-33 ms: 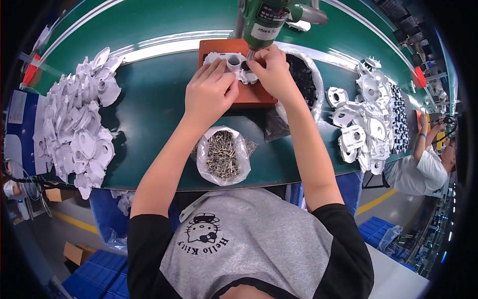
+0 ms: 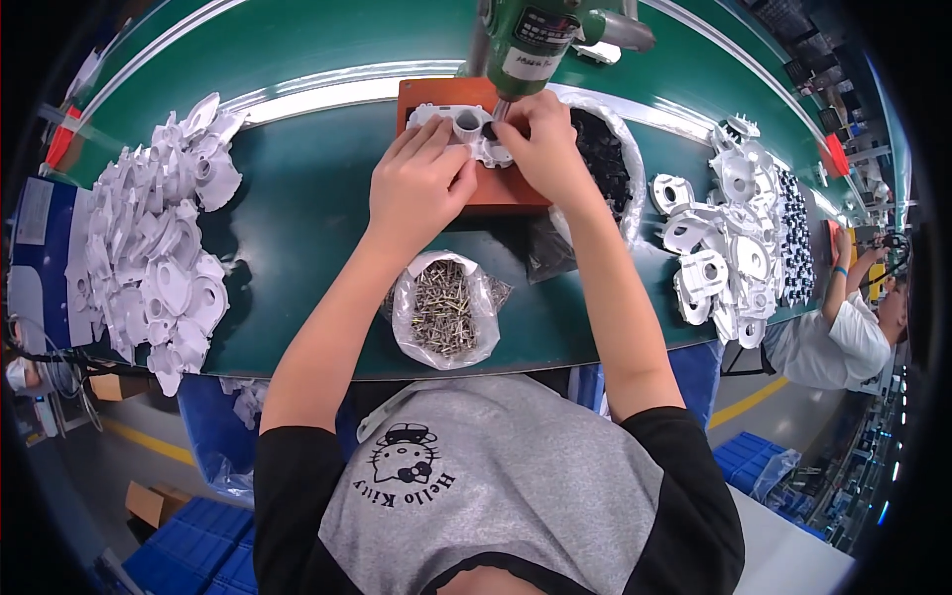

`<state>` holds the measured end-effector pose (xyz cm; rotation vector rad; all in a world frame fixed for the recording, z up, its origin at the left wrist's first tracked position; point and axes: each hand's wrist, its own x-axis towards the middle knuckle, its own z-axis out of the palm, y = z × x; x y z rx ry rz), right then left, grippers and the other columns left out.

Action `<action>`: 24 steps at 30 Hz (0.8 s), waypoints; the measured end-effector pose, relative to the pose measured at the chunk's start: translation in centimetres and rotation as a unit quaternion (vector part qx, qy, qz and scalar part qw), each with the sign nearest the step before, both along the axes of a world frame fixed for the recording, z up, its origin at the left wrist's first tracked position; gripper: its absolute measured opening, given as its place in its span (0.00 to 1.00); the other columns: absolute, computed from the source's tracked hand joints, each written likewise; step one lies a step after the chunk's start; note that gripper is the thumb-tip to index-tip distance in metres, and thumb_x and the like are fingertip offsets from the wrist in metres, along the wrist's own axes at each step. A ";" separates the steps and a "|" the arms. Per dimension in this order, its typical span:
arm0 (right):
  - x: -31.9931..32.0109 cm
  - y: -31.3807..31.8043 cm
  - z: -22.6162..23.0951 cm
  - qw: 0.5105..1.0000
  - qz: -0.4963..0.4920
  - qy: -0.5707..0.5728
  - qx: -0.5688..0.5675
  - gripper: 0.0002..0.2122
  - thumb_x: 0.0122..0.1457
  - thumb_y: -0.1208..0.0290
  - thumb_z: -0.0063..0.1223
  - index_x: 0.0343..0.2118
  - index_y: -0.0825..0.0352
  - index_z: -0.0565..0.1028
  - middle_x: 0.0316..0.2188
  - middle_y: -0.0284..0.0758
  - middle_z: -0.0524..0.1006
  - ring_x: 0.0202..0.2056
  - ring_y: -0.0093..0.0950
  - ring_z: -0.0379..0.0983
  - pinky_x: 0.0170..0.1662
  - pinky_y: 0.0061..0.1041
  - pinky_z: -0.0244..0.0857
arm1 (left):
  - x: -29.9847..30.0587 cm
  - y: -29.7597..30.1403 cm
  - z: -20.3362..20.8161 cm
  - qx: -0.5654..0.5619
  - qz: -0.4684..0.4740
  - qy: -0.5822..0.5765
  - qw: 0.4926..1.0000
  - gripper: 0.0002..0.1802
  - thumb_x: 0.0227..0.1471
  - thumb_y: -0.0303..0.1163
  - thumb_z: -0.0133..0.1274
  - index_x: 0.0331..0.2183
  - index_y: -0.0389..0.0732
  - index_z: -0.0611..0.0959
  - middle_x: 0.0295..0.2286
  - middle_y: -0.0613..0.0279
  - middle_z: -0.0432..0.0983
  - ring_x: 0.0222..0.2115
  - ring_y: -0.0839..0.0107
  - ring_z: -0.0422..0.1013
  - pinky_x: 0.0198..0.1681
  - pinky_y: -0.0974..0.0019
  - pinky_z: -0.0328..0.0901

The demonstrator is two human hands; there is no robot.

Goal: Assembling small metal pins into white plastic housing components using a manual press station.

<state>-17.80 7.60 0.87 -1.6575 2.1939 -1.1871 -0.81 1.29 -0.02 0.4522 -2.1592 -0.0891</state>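
Observation:
A white plastic housing (image 2: 434,111) with a raised round collar lies on an orange-red fixture block (image 2: 486,195). My left hand (image 2: 421,183) holds the housing at its left and near side, fingers laid along the top and thumb beside the collar. At the housing's right side, my right hand (image 2: 543,144) is closed with thumb and fingertips at a small black part (image 2: 489,130), mostly covered by the fingers. Directly over them hangs a green press or drill head (image 2: 531,55), its metal spindle (image 2: 503,107) reaching down next to my right fingertips.
A bag of screws (image 2: 443,312) stands near the table edge. Behind my right forearm is a bag of black parts (image 2: 607,159). White housings are heaped at left (image 2: 164,248) and right (image 2: 729,238), beside rows of small dark pieces (image 2: 796,238). A co-worker (image 2: 838,332) is at far right.

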 end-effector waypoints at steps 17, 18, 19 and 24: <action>6.6 9.8 2.6 0.975 0.205 -0.076 -0.029 0.05 0.48 0.79 0.56 0.29 0.68 0.76 0.28 0.35 0.75 0.32 0.31 0.71 0.35 0.27 0.65 | -0.1 -0.1 -0.5 0.019 -0.006 0.027 0.999 0.05 0.41 0.29 0.58 0.25 0.40 0.81 0.35 0.51 0.79 0.39 0.55 0.75 0.47 0.56 0.68; 7.3 10.1 2.4 0.965 0.257 -0.026 -0.032 0.07 0.46 0.80 0.59 0.30 0.67 0.77 0.29 0.34 0.76 0.34 0.31 0.71 0.36 0.27 0.66 | -0.1 -0.1 -0.3 0.020 -0.009 0.025 0.999 0.05 0.41 0.29 0.58 0.25 0.40 0.81 0.36 0.51 0.79 0.40 0.55 0.75 0.47 0.56 0.68; 8.0 10.4 2.4 0.958 0.284 -0.015 -0.020 0.07 0.45 0.79 0.60 0.30 0.66 0.77 0.29 0.34 0.76 0.33 0.33 0.70 0.37 0.29 0.66 | -0.2 -0.1 -0.2 0.019 -0.011 0.024 0.999 0.05 0.41 0.29 0.58 0.25 0.40 0.81 0.36 0.51 0.79 0.40 0.55 0.75 0.47 0.56 0.68; 9.2 11.4 1.6 0.963 0.263 0.053 -0.009 0.10 0.42 0.79 0.61 0.30 0.64 0.78 0.26 0.29 0.77 0.31 0.30 0.69 0.36 0.29 0.63 | -0.1 0.0 -0.4 0.011 -0.005 0.021 1.000 0.05 0.41 0.29 0.57 0.23 0.39 0.79 0.35 0.50 0.78 0.40 0.56 0.75 0.47 0.57 0.68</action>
